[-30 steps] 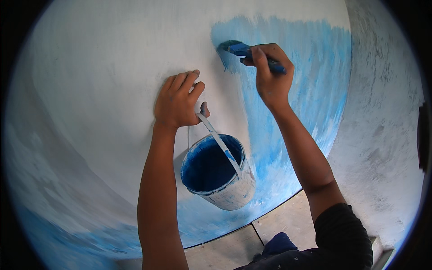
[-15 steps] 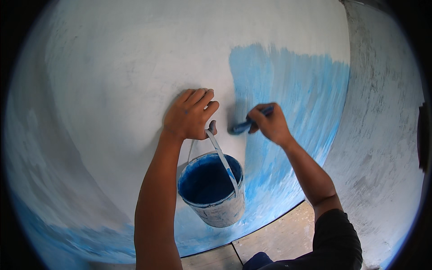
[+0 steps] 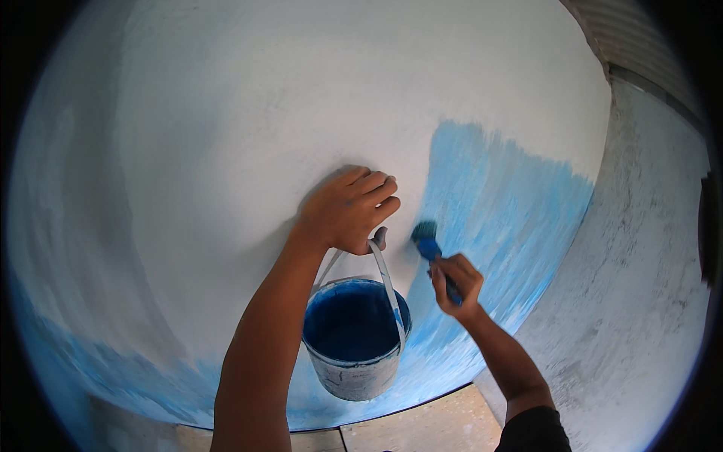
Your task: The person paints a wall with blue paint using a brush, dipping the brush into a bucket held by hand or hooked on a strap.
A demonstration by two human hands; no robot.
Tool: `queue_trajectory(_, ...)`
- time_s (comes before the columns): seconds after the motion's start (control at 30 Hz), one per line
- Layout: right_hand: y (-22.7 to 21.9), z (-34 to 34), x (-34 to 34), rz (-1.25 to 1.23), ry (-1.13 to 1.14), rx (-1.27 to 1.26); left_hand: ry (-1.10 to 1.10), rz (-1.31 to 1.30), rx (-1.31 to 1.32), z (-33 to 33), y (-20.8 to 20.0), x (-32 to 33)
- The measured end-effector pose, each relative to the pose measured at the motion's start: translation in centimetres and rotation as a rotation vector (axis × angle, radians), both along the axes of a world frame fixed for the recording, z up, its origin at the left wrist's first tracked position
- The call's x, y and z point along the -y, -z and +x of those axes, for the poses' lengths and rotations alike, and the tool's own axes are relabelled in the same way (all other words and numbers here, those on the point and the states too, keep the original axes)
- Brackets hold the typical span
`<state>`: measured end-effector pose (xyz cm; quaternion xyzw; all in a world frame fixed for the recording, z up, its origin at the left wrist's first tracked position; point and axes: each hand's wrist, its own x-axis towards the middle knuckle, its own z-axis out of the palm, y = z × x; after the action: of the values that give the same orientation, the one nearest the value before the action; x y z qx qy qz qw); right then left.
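Observation:
My left hand (image 3: 354,209) rests against the wall with its fingers bent, and the handle of a paint bucket hangs at its thumb. Below it the bucket (image 3: 354,377) is upright, pale and paint-stained outside, its inside coated deep blue. In my right hand (image 3: 458,283) is a blue-handled paintbrush (image 3: 428,245), gripped with the bristles pointing up. The bristles meet the wall by the left edge of the light blue painted patch (image 3: 497,218). How full the bucket is, I cannot tell.
Around the patch the wall (image 3: 248,98) is whitish, with blue streaks along its lower part. A grey side wall (image 3: 640,248) meets it at the right. Beneath lies a pale tiled floor (image 3: 429,422), and corrugated sheeting (image 3: 640,38) shows at upper right.
My right hand has moved down, and the brush has turned from pointing left to pointing up. The view has shifted; my left hand still holds the bucket against the wall.

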<state>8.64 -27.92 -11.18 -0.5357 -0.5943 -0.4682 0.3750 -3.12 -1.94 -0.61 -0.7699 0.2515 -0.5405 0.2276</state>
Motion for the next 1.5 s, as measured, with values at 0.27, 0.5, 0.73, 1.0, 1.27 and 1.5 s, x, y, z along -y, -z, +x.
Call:
queue_trajectory(0.27,-3.4,-1.1,-0.1,-0.232,-0.09,-0.47,-0.054,0.007,0.006,-0.7,0.2,-0.7)
queue_trajectory(0.5,-10.7,-0.2,-2.3,0.408,-0.306,-0.188,-0.09,0.022,0.015,-0.5,0.0,-0.6)
queue_trajectory(0.73,6.7,-1.1,-0.7,-0.074,-0.152,-0.415,-0.056,-0.008,-0.003,-1.1,0.5,-0.6)
queue_trajectory(1.0,-8.3,-0.3,-2.1,0.025,-0.1,-0.808,-0.049,0.038,-0.012,-0.6,0.1,-0.6)
queue_trajectory(1.27,-2.1,1.8,-3.3,0.302,-0.109,-0.107,-0.036,0.006,-0.016,-0.7,0.2,-0.5)
queue_trajectory(1.5,7.0,-0.2,-0.5,-0.24,-0.189,-1.244,-0.047,0.04,0.007,-0.7,-0.1,-0.2)
